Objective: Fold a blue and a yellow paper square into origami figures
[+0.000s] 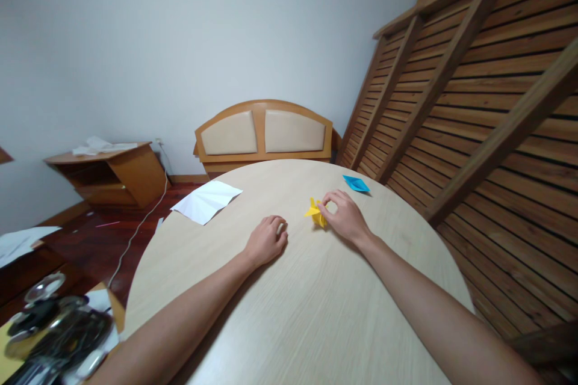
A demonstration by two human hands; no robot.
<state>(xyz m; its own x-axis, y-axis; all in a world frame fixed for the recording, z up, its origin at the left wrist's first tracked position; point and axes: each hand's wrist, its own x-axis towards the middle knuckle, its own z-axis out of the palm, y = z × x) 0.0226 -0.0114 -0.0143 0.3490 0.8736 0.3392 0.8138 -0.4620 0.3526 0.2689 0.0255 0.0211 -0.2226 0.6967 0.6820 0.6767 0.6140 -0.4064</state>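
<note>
A yellow folded-paper figure with pointed parts stands on the round table. The thumb and index finger of my right hand pinch its right side near the top; the other fingers curl behind. To the left of it, my left hand rests on the tabletop, its fingers loosely bent and a gap showing at the fingertips, holding nothing. Beyond my right hand lies a blue folded-paper boat. A creased white sheet of paper lies at the far left of the table.
The pale round table has its curved edge on both sides. Behind it stands a headboard; a slatted wooden frame leans at the right. Low at the left are a cabinet, a cable and a clutter of bags.
</note>
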